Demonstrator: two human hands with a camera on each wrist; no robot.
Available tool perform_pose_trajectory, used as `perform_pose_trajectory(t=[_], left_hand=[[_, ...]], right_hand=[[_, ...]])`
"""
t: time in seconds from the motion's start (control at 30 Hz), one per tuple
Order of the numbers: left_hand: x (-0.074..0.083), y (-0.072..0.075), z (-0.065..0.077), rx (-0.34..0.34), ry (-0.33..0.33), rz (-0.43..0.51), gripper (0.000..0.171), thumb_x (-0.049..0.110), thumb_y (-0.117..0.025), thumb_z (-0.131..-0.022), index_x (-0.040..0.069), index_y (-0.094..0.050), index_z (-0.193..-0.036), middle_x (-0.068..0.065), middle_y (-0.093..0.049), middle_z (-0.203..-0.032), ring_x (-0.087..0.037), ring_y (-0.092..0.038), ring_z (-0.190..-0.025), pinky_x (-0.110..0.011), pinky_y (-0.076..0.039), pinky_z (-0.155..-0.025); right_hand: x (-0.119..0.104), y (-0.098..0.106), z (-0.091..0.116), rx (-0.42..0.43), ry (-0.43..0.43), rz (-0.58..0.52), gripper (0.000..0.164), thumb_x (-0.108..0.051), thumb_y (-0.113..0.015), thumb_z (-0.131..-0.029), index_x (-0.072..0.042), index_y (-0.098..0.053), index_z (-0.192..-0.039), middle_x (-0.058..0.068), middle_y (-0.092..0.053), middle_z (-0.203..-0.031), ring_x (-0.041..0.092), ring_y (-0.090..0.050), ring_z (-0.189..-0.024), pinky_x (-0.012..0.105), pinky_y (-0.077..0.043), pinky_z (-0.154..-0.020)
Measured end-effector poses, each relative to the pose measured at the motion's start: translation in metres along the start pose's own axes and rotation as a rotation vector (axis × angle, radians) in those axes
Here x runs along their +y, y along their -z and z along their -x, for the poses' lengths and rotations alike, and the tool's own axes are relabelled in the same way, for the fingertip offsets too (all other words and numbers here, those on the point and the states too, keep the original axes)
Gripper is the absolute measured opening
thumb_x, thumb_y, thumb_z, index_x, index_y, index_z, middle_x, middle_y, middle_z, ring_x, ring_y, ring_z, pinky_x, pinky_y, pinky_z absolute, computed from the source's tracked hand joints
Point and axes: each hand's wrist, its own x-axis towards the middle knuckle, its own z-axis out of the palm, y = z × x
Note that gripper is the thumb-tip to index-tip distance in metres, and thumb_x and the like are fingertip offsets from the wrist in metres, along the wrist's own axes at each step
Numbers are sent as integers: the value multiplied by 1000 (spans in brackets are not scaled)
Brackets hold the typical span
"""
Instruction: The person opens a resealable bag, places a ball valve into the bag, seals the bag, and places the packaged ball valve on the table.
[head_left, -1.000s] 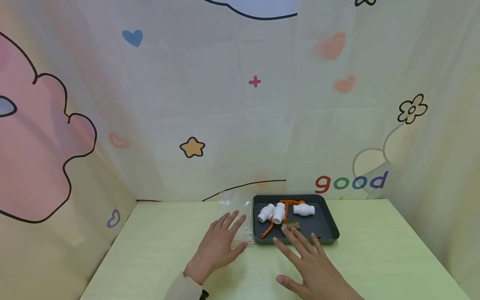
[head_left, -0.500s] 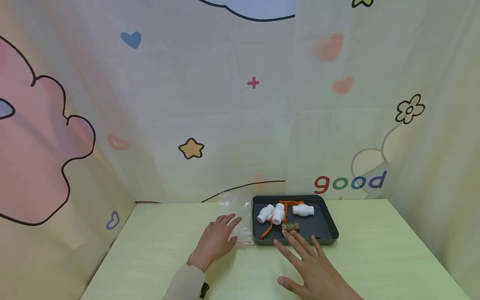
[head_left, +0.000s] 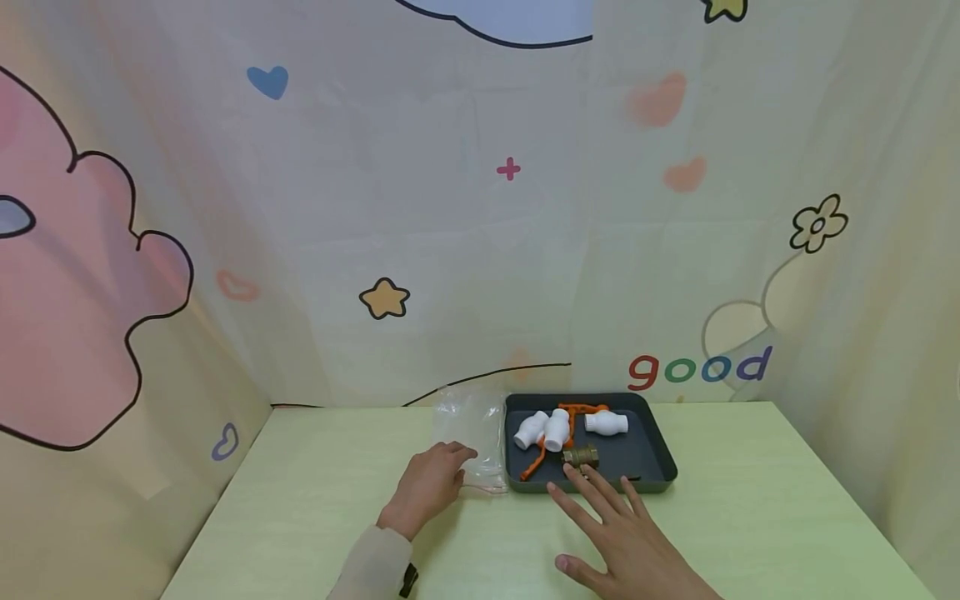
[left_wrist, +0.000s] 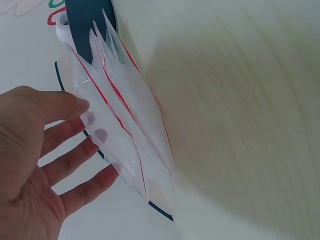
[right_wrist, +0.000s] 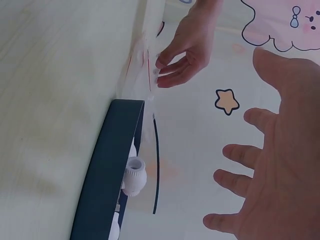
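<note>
My left grip (head_left: 429, 483) has its fingertips at the edge of the clear bags (head_left: 476, 425), just left of the dark tray (head_left: 637, 448) on the worktop (head_left: 750, 500); whether it pinches, I can't fairly tell. My right grip (head_left: 626, 533) is spread wide, holding nothing. Clinging film could bring several up together: my left wrist view shows separate red-edged layers; overhead, they look like one sheet.

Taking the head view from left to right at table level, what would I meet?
Left hand, clear plastic bags, leftmost white fitting, middle white fitting, brass-colored fitting, rightmost white fitting. The tray, right hand and orange pieces overlap others, so they are left out.
</note>
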Motion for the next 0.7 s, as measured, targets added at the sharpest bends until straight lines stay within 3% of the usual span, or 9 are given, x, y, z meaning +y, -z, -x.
perform_pose_trajectory(t=[0.3, 0.47, 0.7], left_hand=[[-1, 4, 2, 121, -14, 42, 21, -1, -67, -85, 15, -75, -96, 3, -73, -87, -15, -68, -71, -27, -52, -57], [1, 12, 2, 178, 16, 103, 21, -2, -65, -87, 12, -74, -99, 1, -73, -87, -13, -66, -67, -24, -52, -60], [9, 27, 5, 288, 53, 180, 19, -5, -65, -86, 7, -74, -99, -5, -75, -90, -18, -72, -78, -29, -58, -69]], right_hand=[[1, 1, -1, 22, 7, 4, 76, -75, -40, -89, -37, -29, -154, 5, -24, -164, 36, -21, -150, 73, -12, -114], [1, 5, -2, 133, 51, 60, 75, -71, -44, -91, -35, -28, -154, 4, -26, -163, 34, -24, -150, 71, -21, -113], [-4, 11, -5, 307, 123, 118, 76, -62, -55, -91, -34, -26, -155, 1, -27, -163, 31, -26, -149, 66, -29, -111]])
